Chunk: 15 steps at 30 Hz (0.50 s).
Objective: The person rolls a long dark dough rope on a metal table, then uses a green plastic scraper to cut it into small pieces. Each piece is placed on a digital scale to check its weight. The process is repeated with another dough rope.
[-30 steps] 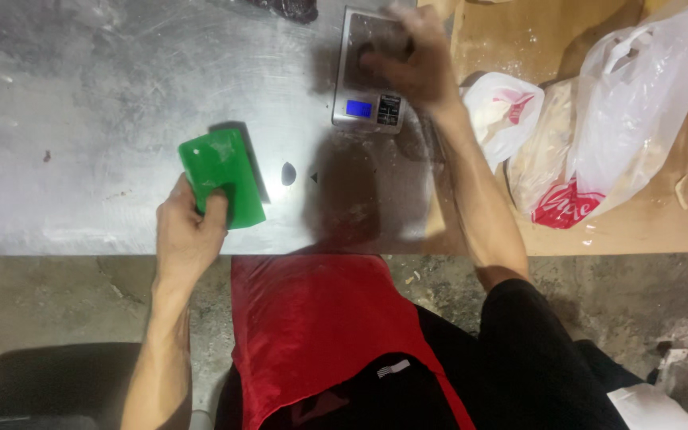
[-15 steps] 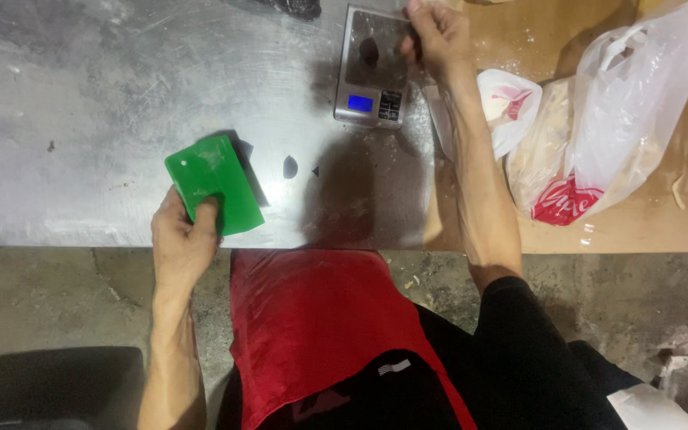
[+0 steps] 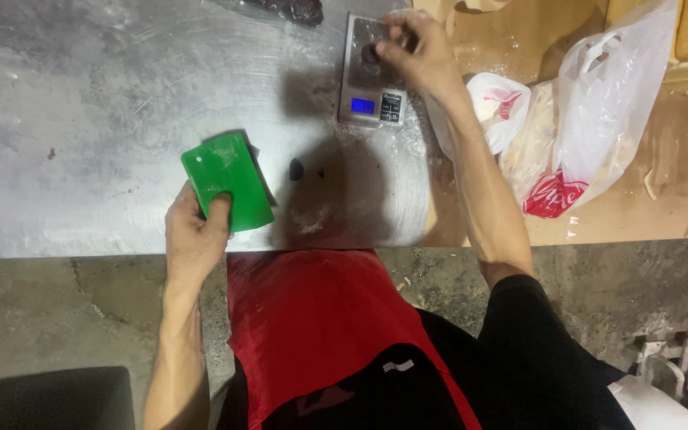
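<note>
Since a moment ago your right hand has stayed over the small digital scale, fingertips pinching a dark lump on its steel platform. Your left hand grips a flat, green plastic scraper near the front edge of the scuffed metal worktop. White plastic bags lie crumpled at your right.

Green scraper: a flat, rounded-corner plastic card, lying tilted on the steel table with its lower edge gripped. Small dark lump: a rounded piece resting on the platform of the pocket scale, pinched between fingertips. The scale is a compact silver rectangle with a lit blue display, set near the table's far edge.
</note>
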{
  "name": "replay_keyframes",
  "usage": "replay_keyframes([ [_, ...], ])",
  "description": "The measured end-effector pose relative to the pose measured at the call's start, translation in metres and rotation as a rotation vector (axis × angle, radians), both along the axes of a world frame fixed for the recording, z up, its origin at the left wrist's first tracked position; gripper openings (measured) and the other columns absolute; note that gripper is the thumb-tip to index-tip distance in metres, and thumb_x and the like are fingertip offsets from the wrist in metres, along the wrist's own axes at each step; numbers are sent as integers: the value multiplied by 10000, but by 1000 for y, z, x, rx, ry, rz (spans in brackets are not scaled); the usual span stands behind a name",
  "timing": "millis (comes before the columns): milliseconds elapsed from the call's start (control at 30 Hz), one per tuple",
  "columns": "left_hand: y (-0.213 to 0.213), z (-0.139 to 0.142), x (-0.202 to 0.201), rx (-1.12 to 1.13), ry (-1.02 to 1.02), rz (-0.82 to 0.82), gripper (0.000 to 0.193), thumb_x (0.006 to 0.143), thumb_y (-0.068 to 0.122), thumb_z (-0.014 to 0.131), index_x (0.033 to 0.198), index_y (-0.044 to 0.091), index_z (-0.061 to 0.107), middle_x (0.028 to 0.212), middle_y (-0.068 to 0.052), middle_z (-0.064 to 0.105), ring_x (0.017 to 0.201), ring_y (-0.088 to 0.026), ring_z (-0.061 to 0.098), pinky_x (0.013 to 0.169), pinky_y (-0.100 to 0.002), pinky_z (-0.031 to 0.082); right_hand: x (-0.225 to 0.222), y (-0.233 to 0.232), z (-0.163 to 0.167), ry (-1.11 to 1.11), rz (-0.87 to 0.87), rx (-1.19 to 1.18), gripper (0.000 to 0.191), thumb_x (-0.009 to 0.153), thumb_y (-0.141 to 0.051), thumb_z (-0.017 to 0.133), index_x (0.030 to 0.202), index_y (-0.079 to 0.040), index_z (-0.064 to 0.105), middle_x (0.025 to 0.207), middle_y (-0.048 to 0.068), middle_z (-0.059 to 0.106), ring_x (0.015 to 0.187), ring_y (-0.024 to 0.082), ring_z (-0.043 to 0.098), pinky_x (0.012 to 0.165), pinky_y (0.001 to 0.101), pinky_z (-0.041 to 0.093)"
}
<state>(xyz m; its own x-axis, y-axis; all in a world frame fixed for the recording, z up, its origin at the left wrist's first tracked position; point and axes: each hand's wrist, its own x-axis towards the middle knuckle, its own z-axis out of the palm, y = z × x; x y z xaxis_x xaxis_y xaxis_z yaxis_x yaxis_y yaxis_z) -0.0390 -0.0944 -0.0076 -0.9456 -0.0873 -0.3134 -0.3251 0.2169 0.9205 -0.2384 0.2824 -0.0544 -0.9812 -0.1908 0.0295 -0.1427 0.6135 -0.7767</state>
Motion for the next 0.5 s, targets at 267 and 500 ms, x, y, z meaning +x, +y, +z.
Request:
replay_keyframes([
  [267,6,0,2,-6,-20,11,245,990,76,540,1186,-18,653,707,-38,646,544,-81,545,465,-261,415,5,-10,-19,244,168,323,313,896,-117,880,1152,-32,724,1053,151,642,1088,305,596,947,415,522],
  [500,19,0,7,-43,-9,40,228,996,69,544,1178,-24,646,741,-29,669,555,-71,558,478,-252,429,-6,15,11,-146,8,-718,197,978,-170,731,1116,-36,688,1190,98,701,1218,274,645,1130,440,525],
])
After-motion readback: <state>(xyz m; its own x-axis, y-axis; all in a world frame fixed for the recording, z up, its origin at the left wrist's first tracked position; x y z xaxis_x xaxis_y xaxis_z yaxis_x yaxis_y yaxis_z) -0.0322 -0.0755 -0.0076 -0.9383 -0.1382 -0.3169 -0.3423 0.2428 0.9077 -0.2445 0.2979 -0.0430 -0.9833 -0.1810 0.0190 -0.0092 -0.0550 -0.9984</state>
